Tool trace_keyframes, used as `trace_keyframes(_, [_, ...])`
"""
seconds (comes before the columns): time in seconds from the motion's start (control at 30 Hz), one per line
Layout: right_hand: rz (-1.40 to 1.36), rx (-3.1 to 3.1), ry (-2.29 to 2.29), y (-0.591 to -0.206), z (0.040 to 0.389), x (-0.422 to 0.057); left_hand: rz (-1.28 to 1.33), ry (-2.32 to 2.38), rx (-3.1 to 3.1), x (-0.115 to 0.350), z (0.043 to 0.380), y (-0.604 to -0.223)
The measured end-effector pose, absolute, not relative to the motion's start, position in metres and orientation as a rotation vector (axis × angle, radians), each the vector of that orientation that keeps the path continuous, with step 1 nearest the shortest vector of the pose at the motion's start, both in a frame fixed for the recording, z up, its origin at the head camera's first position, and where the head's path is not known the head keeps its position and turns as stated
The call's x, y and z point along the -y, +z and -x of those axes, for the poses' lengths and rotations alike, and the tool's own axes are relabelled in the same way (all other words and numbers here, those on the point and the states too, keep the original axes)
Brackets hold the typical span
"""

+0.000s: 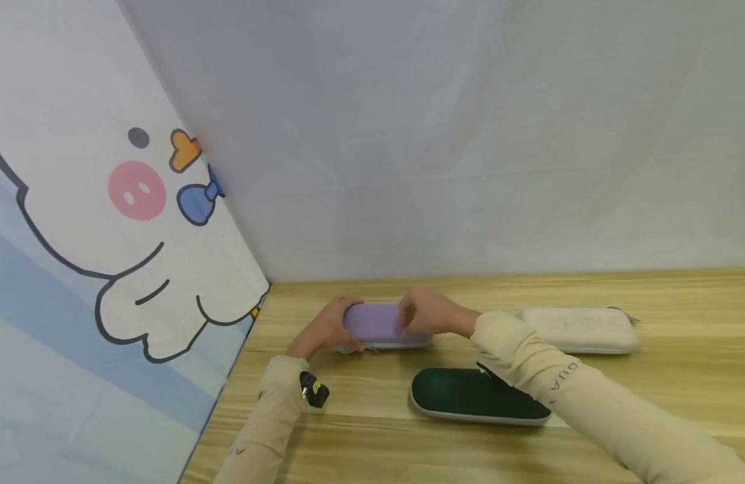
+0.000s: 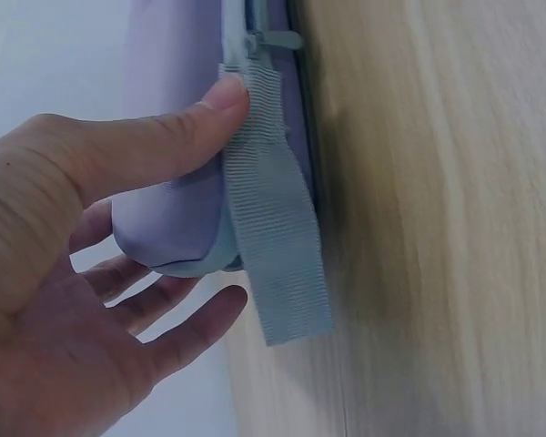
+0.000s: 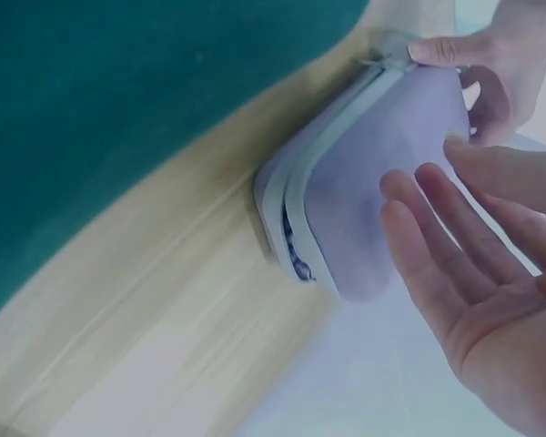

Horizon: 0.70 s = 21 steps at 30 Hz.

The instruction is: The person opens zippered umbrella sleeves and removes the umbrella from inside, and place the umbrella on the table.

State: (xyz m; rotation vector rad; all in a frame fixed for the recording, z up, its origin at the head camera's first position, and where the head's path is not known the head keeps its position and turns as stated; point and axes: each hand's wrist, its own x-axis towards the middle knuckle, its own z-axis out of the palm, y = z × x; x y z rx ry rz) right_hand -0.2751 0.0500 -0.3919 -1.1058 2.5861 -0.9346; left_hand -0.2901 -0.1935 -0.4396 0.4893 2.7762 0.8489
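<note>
A purple zippered pencil case [image 1: 374,323] lies lengthwise near the back of the table. My left hand [image 1: 330,328] grips its left end, the thumb on the front edge and the fingers round the far side. Beside that thumb, a pale ribbed fabric tab [image 2: 282,246] hangs off the end, with a zipper pull [image 2: 280,39] just above it. My right hand [image 1: 431,312] is over the right end of the case, fingers loosely bent and holding nothing. In the right wrist view the zipper [image 3: 296,241] is parted at that end, showing a narrow dark gap.
A dark green case [image 1: 457,392] lies nearer the front, partly under my right forearm. To the right is an off-white case [image 1: 580,328] with a small loop at its end. A pale curtain [image 1: 469,168] hangs behind the wooden table, and a cartoon-printed cloth [image 1: 76,222] covers the left side.
</note>
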Motion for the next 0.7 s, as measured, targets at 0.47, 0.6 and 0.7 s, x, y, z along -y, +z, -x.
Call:
trace_keyframes(0.47, [0.988, -2.661, -1.193, -0.381, 0.274, -0.076, -0.502, 1.026, -2.877, 0.189, 0.271, -0.426])
trace_keyframes(0.6, [0.970, -2.692, -1.237, -0.379, 0.275, -0.085, -0.516, 1.146, -2.915, 0.190, 0.265, -0.425])
trace_keyframes(0.7, [0.959, -2.690, -1.244, -0.383, 0.279, -0.090, -0.543, 1.220, -2.956, 0.191, 0.260, -0.427])
